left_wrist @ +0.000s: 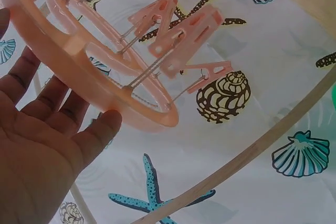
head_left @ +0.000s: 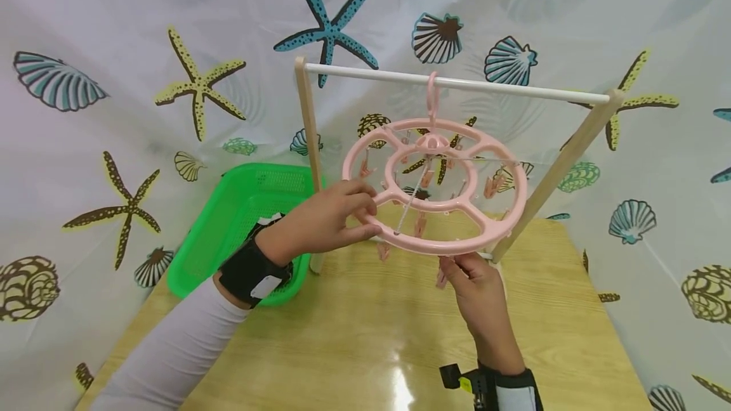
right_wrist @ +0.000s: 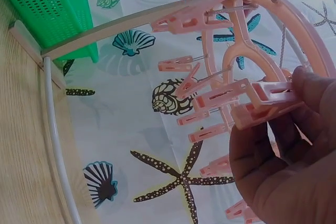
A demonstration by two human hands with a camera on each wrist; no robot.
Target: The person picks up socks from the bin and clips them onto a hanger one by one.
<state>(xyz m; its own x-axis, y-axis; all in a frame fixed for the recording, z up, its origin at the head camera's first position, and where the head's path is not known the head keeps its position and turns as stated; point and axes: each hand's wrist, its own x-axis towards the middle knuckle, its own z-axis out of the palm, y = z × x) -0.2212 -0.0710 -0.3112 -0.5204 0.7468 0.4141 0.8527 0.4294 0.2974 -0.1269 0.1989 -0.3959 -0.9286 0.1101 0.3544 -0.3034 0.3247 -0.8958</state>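
A round pink clip hanger (head_left: 432, 247) hangs by its hook (head_left: 432, 97) from a white rail, with several pink clothes pegs on strings below its rings. My left hand (head_left: 331, 215) holds the hanger's near left rim, fingers over it and thumb against the edge, also seen in the left wrist view. Below the front rim, my right hand (head_left: 482, 300) pinches a clothes peg (right_wrist: 270, 94) between thumb and fingers. Other pegs (right_wrist: 176, 64) dangle beside it in the right wrist view.
The white rail (head_left: 377, 75) spans two wooden posts (head_left: 571, 151) standing on a wood-grain table (head_left: 342, 335). A green plastic basket (head_left: 214, 233) with dark contents sits at the left, partly hidden by my left arm. A seashell-print curtain (head_left: 143, 5) hangs behind.
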